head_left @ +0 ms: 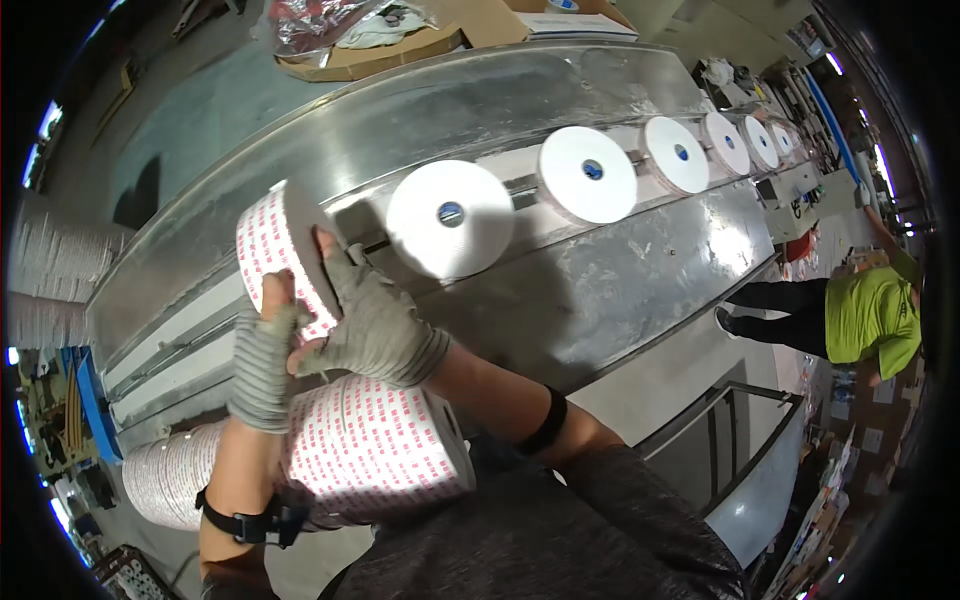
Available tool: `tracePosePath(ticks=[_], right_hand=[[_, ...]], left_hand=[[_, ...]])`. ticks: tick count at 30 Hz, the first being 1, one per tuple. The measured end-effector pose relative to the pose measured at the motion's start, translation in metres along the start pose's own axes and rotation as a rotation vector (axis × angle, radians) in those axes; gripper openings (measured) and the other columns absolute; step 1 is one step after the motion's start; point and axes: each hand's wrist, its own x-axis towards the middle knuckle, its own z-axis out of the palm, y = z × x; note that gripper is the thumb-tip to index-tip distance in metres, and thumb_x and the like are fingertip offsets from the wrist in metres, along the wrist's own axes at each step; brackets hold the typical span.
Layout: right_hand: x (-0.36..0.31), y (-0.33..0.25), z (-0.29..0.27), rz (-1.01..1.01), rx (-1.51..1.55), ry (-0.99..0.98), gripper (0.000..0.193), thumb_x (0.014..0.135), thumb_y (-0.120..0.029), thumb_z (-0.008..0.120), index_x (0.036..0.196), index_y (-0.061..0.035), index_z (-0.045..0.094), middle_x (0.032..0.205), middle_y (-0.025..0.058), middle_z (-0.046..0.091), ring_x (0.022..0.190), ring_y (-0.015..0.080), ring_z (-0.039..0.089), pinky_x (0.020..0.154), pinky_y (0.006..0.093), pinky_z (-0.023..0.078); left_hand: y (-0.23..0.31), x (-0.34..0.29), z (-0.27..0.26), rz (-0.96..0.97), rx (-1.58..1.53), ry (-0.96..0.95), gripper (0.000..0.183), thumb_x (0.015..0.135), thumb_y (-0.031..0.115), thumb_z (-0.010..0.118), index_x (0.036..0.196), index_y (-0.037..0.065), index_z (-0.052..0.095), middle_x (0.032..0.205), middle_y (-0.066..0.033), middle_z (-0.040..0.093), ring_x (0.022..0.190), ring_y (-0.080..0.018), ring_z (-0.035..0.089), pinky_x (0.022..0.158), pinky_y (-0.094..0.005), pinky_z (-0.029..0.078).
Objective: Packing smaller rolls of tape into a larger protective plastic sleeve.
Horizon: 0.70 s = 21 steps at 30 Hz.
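A thick tape roll (265, 240), white with red print around its rim, is tilted between my two hands above the metal bench. My left hand (262, 350), in a grey fingerless glove, grips its near lower edge. My right hand (385, 325), gloved the same way, has its fingers on the roll's right side and its thumb near the lower edge. To the right, a white tape roll (425, 215) stands on a bar in a slot of the bench, its core blue. Beneath my forearms lies a long row of similar printed rolls (370, 440), pressed side by side.
Several more white rolls (565, 195) line the bar toward the far right. The metal bench (640, 250) runs across the view. A cardboard box (390, 55) sits beyond it. At right stands a person in a yellow-green shirt (865, 315). A metal-framed stand (740, 440) is at lower right.
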Motion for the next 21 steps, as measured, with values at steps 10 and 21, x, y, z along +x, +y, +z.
tracePosePath(ticks=[10, 21], right_hand=[[0.037, 0.031, 0.009, -0.012, -0.432, -0.402, 0.079, 0.071, -0.037, 0.078, 0.137, -0.0069, 0.046, 0.132, 0.0178, 0.052, 0.125, 0.0305, 0.048, 0.103, 0.0468, 0.037], [0.007, -0.026, -0.021, -0.613, -0.261, -0.184, 0.102, 0.074, -0.053, 0.071, 0.146, 0.0024, 0.023, 0.147, 0.0259, 0.034, 0.137, 0.0373, 0.032, 0.112, 0.0449, 0.027]], left_hand=[[0.000, -0.012, -0.098, -0.016, -0.338, 0.112, 0.078, 0.087, 0.053, 0.063, 0.136, -0.003, 0.040, 0.126, -0.0156, 0.052, 0.108, -0.0220, 0.057, 0.086, -0.0356, 0.051], [0.003, -0.050, -0.043, 0.134, -0.505, -0.244, 0.068, 0.096, 0.050, 0.048, 0.143, 0.003, 0.035, 0.140, -0.0119, 0.045, 0.129, -0.0235, 0.044, 0.105, -0.0405, 0.040]])
